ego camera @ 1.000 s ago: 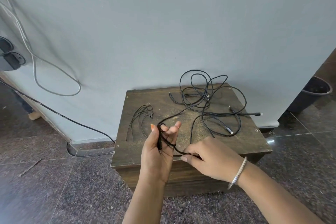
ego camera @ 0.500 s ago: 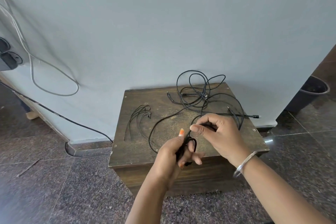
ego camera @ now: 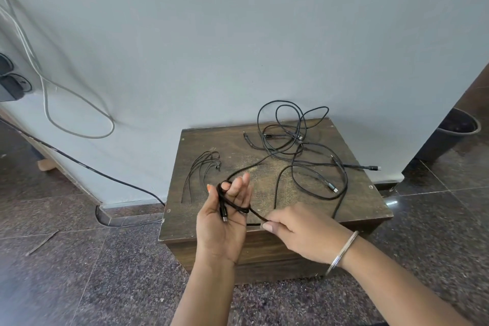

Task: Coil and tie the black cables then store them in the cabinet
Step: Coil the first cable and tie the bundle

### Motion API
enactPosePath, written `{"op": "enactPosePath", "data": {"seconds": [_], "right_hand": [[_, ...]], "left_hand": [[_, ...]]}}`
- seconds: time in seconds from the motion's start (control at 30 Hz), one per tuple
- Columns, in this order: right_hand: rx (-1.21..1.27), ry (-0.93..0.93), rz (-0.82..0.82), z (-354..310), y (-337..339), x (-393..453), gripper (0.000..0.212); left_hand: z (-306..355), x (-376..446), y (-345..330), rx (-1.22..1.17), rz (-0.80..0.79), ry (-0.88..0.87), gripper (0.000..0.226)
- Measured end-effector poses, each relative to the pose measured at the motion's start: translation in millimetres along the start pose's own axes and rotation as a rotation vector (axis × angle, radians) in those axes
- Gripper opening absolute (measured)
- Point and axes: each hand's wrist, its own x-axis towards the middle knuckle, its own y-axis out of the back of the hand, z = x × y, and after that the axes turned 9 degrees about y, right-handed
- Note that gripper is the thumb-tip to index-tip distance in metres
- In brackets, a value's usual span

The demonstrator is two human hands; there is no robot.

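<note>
My left hand (ego camera: 225,222) is raised palm up over the front edge of a low wooden cabinet (ego camera: 352,209). A black cable (ego camera: 234,205) is looped around its fingers, with the plug end lying in the palm. Just to the right, my right hand (ego camera: 304,233) pinches the same cable and holds it taut. The free length runs back over the top into a tangle of black cables (ego camera: 296,137) at the back right. A small bundle of thin black ties (ego camera: 203,169) lies on the left side of the top.
The cabinet stands against a pale wall on a dark stone floor. At far left a wall socket (ego camera: 12,85) has a white cord (ego camera: 66,103) hanging from it, and a black cord (ego camera: 100,174) runs down to the floor. A dark bucket (ego camera: 457,124) stands at right.
My left hand has turned palm up again with another loop around its fingers. My right hand has dropped from above the left hand to its lower right, pulling the cable out.
</note>
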Motion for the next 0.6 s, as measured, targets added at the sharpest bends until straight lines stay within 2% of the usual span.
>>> {"op": "enactPosePath", "data": {"seconds": [0.1, 0.27, 0.37, 0.47, 0.6], "right_hand": [[0.092, 0.013, 0.073, 0, 6, -2, 0.035], [0.378, 0.007, 0.175, 1, 10, -5, 0.027], [0.485, 0.041, 0.306, 3, 15, -7, 0.027], [0.6, 0.052, 0.494, 9, 20, -6, 0.03], [0.532, -0.018, 0.655, 21, 19, -2, 0.031]], "left_hand": [[-7, -1, 0, 0.189, 0.005, -0.008, 0.038], [-19, -3, -2, 0.786, -0.078, -0.092, 0.042], [-26, -6, 0, 1.122, -0.093, -0.116, 0.046], [-31, -9, -3, 1.198, -0.188, -0.055, 0.041], [-35, -9, -6, 0.96, -0.261, 0.206, 0.044]]}}
